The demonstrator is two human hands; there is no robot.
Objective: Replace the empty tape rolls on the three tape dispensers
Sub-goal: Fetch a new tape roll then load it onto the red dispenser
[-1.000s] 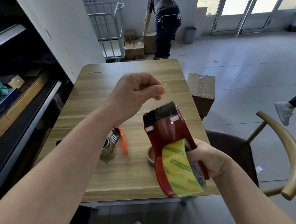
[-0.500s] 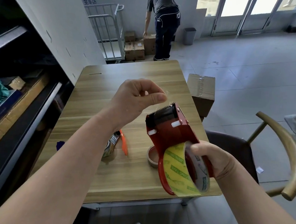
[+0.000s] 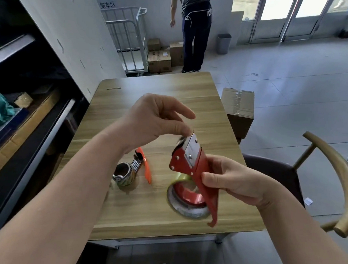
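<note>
Head view, items as you see them:

- Right hand (image 3: 237, 184): yours, fingers and thumb curled round the lower body of the red tape dispenser (image 3: 189, 163), held above the near right part of the wooden table (image 3: 151, 89).
- Red tape dispenser: tilted, with its metal cutter plate (image 3: 191, 147) pointing up toward your left hand and its handle tail hanging below your right hand.
- Tape roll (image 3: 192, 211): seated round the dispenser's red hub, just under your right thumb. A yellowish band shows above the hub; the rest is blurred.
- Left hand (image 3: 155, 120): up and left of the right hand, apart from it. The thumb tip meets the top edge of the cutter plate and the forefinger is stretched out above it. You cannot tell whether anything is pinched there, as the spot is blurred.
- Small roll (image 3: 123, 174) with a dark core: on the table below your left forearm, joined to an orange-handled cutter (image 3: 146, 167) lying left of the red dispenser.
- Cardboard box (image 3: 237, 109): beside the table, beyond your right hand.
- Wooden chair (image 3: 329, 168): right of your right arm.
- Standing person (image 3: 195, 31): past the table's far end, next to stacked cartons (image 3: 159, 57) and a metal roll cage (image 3: 126, 37).
</note>
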